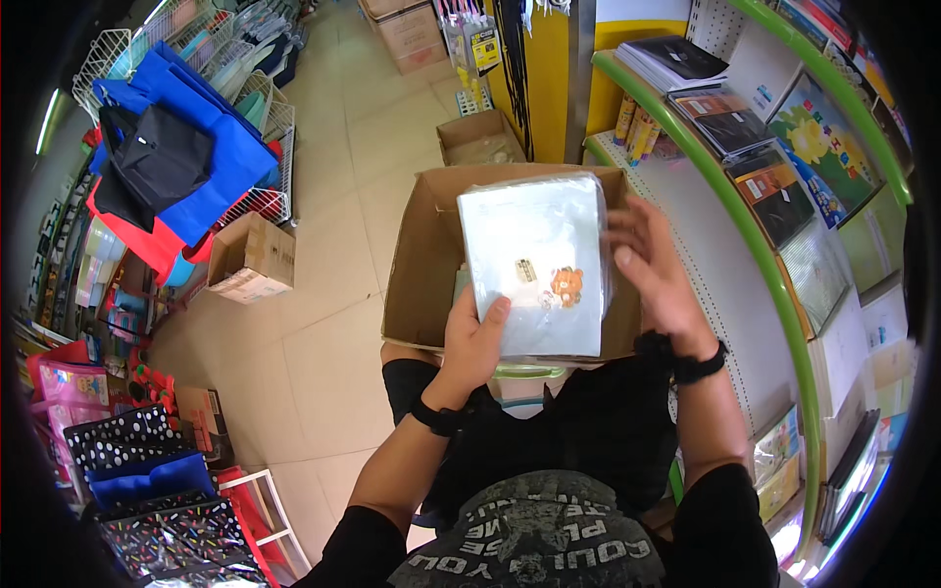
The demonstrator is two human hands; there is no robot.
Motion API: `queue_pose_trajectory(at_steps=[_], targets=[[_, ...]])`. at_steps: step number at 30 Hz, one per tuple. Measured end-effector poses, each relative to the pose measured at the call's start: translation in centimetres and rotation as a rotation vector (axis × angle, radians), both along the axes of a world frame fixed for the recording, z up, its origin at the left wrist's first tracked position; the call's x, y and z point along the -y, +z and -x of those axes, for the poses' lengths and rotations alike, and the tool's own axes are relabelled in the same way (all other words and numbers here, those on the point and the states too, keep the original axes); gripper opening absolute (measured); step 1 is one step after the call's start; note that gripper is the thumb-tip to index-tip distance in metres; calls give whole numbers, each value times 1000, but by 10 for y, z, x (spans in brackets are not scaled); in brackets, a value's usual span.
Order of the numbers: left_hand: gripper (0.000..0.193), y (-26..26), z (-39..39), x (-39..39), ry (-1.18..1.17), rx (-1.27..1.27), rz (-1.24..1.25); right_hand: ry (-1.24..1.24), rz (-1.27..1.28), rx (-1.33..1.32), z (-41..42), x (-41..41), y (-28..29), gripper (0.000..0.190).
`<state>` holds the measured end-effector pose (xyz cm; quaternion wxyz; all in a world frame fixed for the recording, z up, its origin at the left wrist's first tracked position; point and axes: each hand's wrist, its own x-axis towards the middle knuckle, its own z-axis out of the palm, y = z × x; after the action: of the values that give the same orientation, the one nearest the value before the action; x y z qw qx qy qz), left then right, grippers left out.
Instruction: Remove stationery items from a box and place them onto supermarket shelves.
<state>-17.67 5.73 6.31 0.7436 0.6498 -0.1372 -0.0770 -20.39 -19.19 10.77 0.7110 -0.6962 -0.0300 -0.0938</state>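
A stack of pale notebooks or covers in clear plastic wrap (540,242), printed with a small brown bear, is held above an open cardboard box (419,279). My left hand (474,334) grips its lower left edge, thumb on top and fingers hidden beneath. Beside the right edge, my right hand (647,264) has its fingers spread, slightly blurred; whether the fingertips touch the plastic wrap is unclear. The box rests at my lap, and the held stack hides much of its inside. Each wrist wears a black band.
Curved shelves with green edges (706,158) stand close on the right, bearing packaged notebooks (772,195). A smaller open carton (481,140) sits beyond the box. Left, across the tiled floor (331,294), are another carton (253,257) and wire baskets with blue and black bags (165,158).
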Motion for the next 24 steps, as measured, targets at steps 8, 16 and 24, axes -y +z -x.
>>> queue_pose_trajectory(at_steps=[8, 16, 24], targets=[[45, -2, 9, 20, 30, 16, -4, -116, -282, -109, 50, -51, -37, 63], [59, 1, 21, 22, -191, -92, -23, -358, -446, -135, 49, -62, -39, 44], [69, -6, 15, 13, -339, -95, -68, -357, -443, -60, 54, -61, -43, 41]])
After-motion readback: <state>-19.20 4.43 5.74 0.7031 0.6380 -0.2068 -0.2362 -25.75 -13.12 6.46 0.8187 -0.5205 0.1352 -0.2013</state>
